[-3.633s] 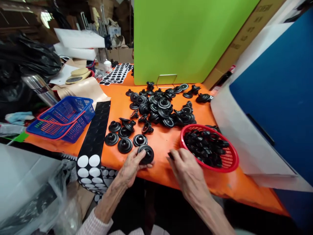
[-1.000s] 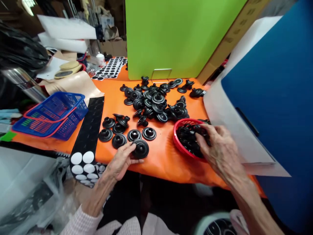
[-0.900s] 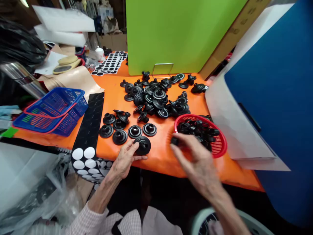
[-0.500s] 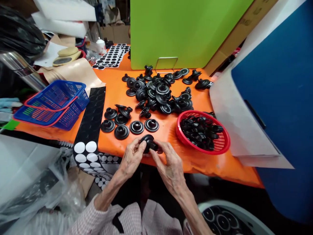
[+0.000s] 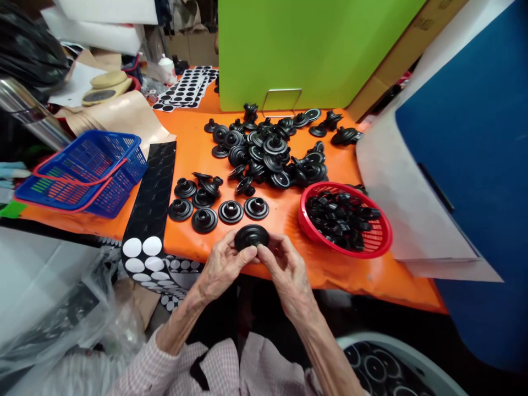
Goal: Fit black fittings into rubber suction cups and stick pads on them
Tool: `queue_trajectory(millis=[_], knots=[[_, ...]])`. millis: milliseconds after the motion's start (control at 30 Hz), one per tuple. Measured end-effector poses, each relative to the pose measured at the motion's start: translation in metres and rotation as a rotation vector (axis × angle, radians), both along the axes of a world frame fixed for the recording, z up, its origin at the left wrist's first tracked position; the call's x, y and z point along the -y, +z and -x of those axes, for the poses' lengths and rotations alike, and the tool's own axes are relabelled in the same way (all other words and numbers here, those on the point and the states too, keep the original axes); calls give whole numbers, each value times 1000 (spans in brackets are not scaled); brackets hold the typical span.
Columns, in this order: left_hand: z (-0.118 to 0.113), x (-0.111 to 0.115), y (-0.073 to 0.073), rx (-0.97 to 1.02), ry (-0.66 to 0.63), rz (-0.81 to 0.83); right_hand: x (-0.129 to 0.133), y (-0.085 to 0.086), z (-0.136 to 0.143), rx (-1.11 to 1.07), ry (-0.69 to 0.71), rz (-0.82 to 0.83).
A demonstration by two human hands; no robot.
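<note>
Between my two hands, at the table's front edge, is a black round stepped disc [image 5: 251, 235], its broad face tilted up and its narrow hub toward me. My left hand [image 5: 225, 264] grips its left side, thumb on the hub. From the right, my right hand [image 5: 284, 269] grips it too, with the thumb tip meeting the left one. Just beyond lie several similar discs, hub up, among them one disc [image 5: 230, 212] in the front row. A heap of such black discs [image 5: 274, 146] spreads behind them. Whatever the fingers cover underneath is hidden.
A red basket [image 5: 303, 217] of small black parts stands at the right. On the left are a black strip with white round stickers [image 5: 152, 246] and a blue basket [image 5: 119, 190]. A green board [image 5: 289, 49] rises behind; a pale tub [image 5: 416, 357] of discs sits below right.
The disc in my hands has been turned, so its broad face now shows upward and its hub points at me. My right thumb has come in to the hub. The view has shifted slightly.
</note>
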State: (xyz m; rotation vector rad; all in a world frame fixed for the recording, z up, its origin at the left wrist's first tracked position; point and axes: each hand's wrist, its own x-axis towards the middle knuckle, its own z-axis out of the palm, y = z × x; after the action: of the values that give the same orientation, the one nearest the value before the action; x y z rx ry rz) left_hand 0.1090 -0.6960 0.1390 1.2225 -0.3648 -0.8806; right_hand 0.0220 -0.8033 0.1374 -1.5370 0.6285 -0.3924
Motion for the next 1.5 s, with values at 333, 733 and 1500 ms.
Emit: queue_trajectory(millis=[333,733,1500], knots=[[-53,21,29,623,21,-363,13,2,-18,34,-104,-161],[-161,100,27,1113,146,-764,68,37,-25,-38,-270,596],[-16,-2,7,-333,177,-79,37,-4,10,-100,52,733]])
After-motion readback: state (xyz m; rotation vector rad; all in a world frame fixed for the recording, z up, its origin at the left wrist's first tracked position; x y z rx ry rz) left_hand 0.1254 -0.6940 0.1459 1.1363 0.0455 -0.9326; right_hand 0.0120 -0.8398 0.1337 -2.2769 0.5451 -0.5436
